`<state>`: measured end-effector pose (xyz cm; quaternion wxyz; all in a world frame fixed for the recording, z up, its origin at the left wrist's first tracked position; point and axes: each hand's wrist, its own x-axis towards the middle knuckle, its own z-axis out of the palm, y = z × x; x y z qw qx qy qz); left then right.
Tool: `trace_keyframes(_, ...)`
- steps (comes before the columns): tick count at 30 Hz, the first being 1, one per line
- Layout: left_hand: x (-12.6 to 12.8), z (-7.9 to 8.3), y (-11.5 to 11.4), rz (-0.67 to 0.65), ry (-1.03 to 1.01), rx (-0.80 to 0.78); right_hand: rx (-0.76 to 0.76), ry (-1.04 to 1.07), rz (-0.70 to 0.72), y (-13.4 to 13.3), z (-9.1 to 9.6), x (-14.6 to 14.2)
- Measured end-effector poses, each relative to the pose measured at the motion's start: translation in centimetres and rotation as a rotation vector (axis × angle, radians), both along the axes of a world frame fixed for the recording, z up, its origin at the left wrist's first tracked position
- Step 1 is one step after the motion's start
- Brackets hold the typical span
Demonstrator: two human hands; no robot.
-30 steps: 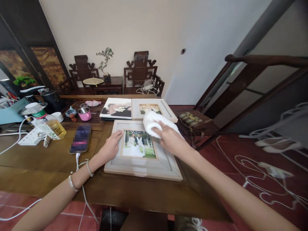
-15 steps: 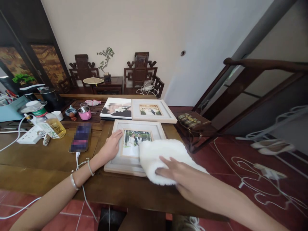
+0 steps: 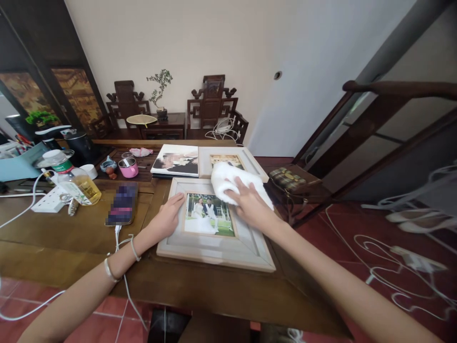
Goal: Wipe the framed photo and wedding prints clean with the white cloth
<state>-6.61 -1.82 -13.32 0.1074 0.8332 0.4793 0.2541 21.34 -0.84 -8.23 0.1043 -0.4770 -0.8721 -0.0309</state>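
Note:
A light wooden picture frame (image 3: 217,257) lies flat on the table, with a photo (image 3: 209,214) of a couple in its middle. On its left border rests my left hand (image 3: 167,216), fingers stretched out and lying flat; the thumb is hard to make out. My right hand (image 3: 252,202) grips a fluffy white cloth (image 3: 228,177) over the upper right corner of that frame. The cloth also covers part of a second picture frame (image 3: 259,166) just behind. Beside the second frame is a white photo panel (image 3: 174,159) on a small stack.
Left on the wooden table (image 3: 89,252) are a phone (image 3: 122,205) on a charging cable, a bottle of yellow liquid (image 3: 85,188), a power strip (image 3: 48,200) and a pink cup (image 3: 128,167). A plaid bag (image 3: 287,178) sits beyond the right edge. Cables lie on the red floor.
My right hand has moved the cloth away from me, from the frame's lower right to its upper right corner, uncovering the photo. My left hand stays on the left border.

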Motion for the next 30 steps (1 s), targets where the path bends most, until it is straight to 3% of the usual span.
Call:
trace_keyframes(4,-0.1,-0.3,0.2,0.008,-0.034,0.019,-0.042,-0.125,0.013,0.7,0.1,-0.7)
trace_keyframes(7,0.0,-0.3,0.2,0.02,-0.039,0.029,-0.144,-0.164,0.031,-2.5,1.2,-1.1)
trace_keyframes(13,0.3,-0.5,0.1,0.046,-0.04,0.045,-0.47,-0.162,0.158,-11.2,5.2,-0.3)
trace_keyframes(17,0.2,-0.5,0.1,0.031,-0.053,0.035,-0.521,-0.123,0.215,-13.2,6.0,0.0)
trace_keyframes(20,0.1,-0.3,0.1,0.014,-0.023,0.019,-0.481,-0.134,0.128,-11.5,4.9,-0.3)
trace_keyframes(25,0.0,-0.2,0.2,0.005,-0.003,0.022,-0.138,-0.089,-0.046,-3.9,1.7,0.0)
trace_keyframes(28,0.0,-0.4,0.2,0.014,-0.025,0.043,-0.03,-0.059,-0.047,-0.3,0.5,0.0)
trace_keyframes(30,0.0,-0.5,0.2,0.022,-0.031,0.047,-0.035,-0.081,0.0,0.0,0.3,-0.4)
